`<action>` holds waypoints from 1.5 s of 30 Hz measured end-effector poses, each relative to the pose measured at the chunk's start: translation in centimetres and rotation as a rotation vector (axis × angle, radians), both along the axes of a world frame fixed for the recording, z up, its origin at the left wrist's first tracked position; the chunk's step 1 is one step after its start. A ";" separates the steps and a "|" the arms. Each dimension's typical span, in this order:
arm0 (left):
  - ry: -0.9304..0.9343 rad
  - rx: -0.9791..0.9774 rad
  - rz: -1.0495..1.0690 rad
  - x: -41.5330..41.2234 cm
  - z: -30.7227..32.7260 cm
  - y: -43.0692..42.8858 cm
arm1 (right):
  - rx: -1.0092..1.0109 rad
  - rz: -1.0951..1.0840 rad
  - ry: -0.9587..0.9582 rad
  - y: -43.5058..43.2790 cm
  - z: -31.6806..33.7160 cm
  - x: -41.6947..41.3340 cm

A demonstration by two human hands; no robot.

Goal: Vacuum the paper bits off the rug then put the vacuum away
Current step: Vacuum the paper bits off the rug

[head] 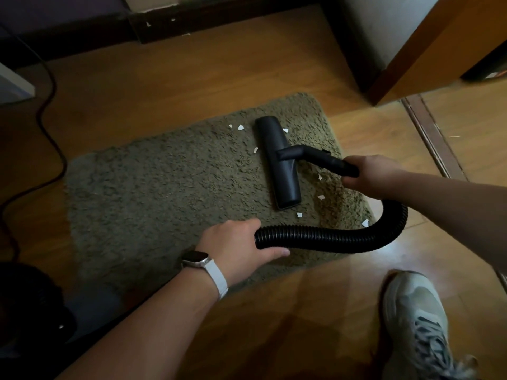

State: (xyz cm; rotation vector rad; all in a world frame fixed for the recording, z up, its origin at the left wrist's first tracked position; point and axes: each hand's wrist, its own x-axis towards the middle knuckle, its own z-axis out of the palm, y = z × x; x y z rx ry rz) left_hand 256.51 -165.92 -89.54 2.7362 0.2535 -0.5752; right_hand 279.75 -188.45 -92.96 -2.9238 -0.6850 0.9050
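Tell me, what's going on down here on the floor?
A person is vacuuming a shaggy green rug. The right hand grips the black tube just behind the floor head, which rests flat on the rug. The left hand holds the ribbed hose. Several white paper bits lie around the head, so the cleaning isn't finished.

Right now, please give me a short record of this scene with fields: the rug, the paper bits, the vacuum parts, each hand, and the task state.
rug: green and shaggy, lying on the wood floor
paper bits: several white paper bits lie scattered on the rug's right part, around the vacuum head
vacuum head: black, flat on the rug
hose: black, ribbed, curving between the two hands
left hand: grips the hose; watch on the wrist
right hand: grips the tube behind the head
task state: vacuuming not finished
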 end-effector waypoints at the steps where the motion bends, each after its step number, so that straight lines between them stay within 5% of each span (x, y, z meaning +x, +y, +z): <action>1: 0.010 -0.004 -0.001 -0.1 0.0 0.1 | -0.003 0.005 -0.006 0.1 0.0 0.0; 8: 0.044 -0.015 -0.008 0.1 0.0 -0.2 | -0.018 0.181 -0.003 1.2 1.0 0.5; 15: 0.010 0.031 0.129 2.0 -0.4 2.1 | 0.105 0.094 -0.032 3.8 1.4 4.4; 24: 0.029 0.061 0.324 5.6 -0.9 3.5 | 0.006 0.262 0.053 11.5 2.6 11.5; 36: 0.118 0.143 0.316 4.8 -3.0 3.5 | 0.049 0.572 0.068 13.6 -0.7 10.0; 45: 0.028 0.170 0.318 5.1 -4.0 0.4 | 0.101 0.288 0.009 9.6 -1.4 13.0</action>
